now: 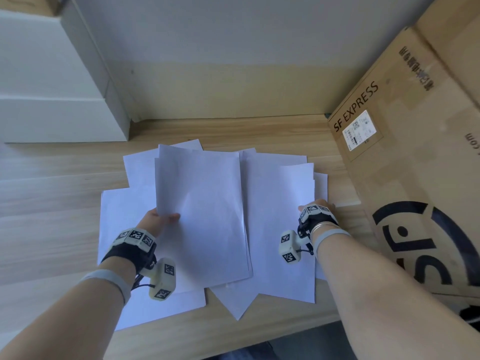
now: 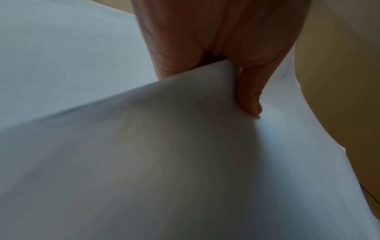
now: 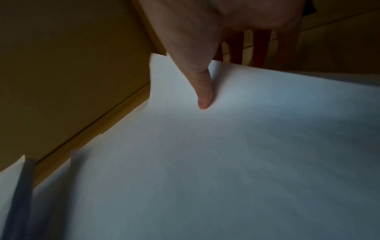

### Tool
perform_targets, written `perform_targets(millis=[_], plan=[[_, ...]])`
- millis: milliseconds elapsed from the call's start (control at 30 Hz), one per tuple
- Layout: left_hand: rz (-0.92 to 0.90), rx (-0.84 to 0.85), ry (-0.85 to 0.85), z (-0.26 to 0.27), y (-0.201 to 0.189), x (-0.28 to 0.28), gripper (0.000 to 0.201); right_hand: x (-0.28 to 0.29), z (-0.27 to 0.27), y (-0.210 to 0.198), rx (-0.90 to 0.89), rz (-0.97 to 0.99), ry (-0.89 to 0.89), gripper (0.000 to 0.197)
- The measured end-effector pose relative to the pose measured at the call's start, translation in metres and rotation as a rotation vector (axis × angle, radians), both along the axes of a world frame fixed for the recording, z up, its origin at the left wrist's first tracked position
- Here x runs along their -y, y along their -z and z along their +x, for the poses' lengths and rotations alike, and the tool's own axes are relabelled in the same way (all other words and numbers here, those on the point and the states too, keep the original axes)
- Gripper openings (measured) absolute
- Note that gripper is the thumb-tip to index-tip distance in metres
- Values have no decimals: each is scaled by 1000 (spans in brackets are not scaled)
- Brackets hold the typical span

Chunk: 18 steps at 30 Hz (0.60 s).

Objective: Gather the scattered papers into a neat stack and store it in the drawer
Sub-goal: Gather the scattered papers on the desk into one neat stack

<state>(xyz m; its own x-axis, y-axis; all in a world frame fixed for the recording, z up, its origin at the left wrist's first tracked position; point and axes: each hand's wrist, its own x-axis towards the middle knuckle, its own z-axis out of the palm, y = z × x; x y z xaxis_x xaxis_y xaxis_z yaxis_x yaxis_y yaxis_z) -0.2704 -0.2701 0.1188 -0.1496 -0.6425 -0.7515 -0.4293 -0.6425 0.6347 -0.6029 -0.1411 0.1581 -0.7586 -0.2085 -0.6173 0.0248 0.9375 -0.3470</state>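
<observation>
The left hand (image 1: 158, 219) pinches one sheet (image 1: 200, 203) to lift it; the right hand (image 1: 315, 207) pinches the right-side papers (image 1: 280, 229) to gather them.

The large brown cardboard shipping box (image 1: 405, 157) crowds the right edge of the light wooden tabletop (image 1: 52, 203) just beside the scattered white paper sheets (image 1: 207, 216), the white boxes (image 1: 52, 100) wall the far left, while bare wood lies open left of the sheets.
</observation>
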Motion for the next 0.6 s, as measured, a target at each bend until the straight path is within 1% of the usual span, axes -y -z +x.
perform_targets(millis=[67, 167, 200, 267, 300, 400, 500, 533, 600], plan=[[1, 2, 7, -3, 1, -2, 17, -4, -3, 2, -7, 77, -69, 33], [0, 12, 11, -5, 3, -4, 18, -9, -4, 2, -13, 102, -97, 22], [1, 14, 9, -5, 4, -5, 19, -9, -7, 4, -18, 87, -83, 24], [3, 23, 11, -5, 5, -5, 22, -9, -14, 7, -34, 42, -66, 40], [0, 36, 14, -5, 6, -6, 24, -9, -15, 6, -52, 2, -66, 43], [-8, 54, 7, -5, 7, -7, 34, -11, -17, 5, -133, -111, -35, 41], [-16, 59, 5, -5, 8, -8, 35, -12, -19, 2, -174, -224, 47, 50], [-21, 63, 4, -6, 7, -8, 35, -13, -21, 1, -171, -218, 31, 49], [-28, 69, 1, -6, 6, -8, 36, -16, -27, -2, -156, -177, -27, 37]])
